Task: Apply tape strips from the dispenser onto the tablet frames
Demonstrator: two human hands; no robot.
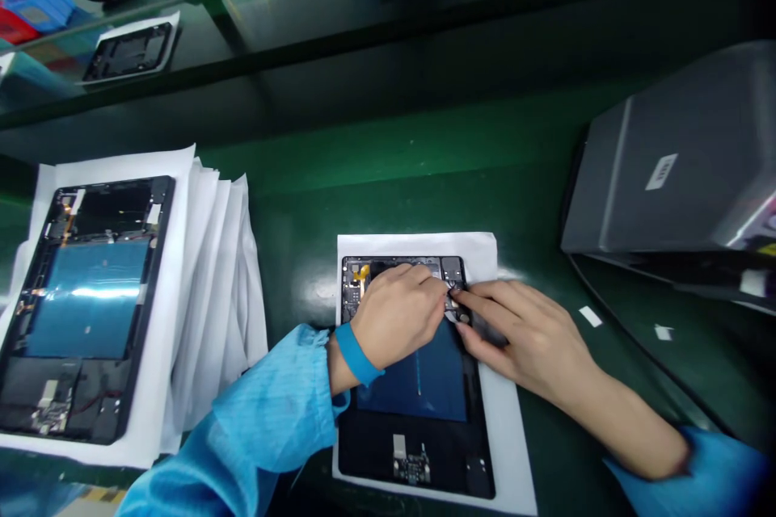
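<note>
The bench (388, 170) is covered with a dark green mat. At lower centre a white sheet (503, 420) lies flat on it beneath an opened tablet housing (412, 460). At the left a fanned stack of white sheets (224, 299) carries a second tablet housing (85, 315). At the right sits a grey boxy machine (667, 170), its exact kind hard to tell, with small white paper scraps (590, 317) just beside it.
</note>
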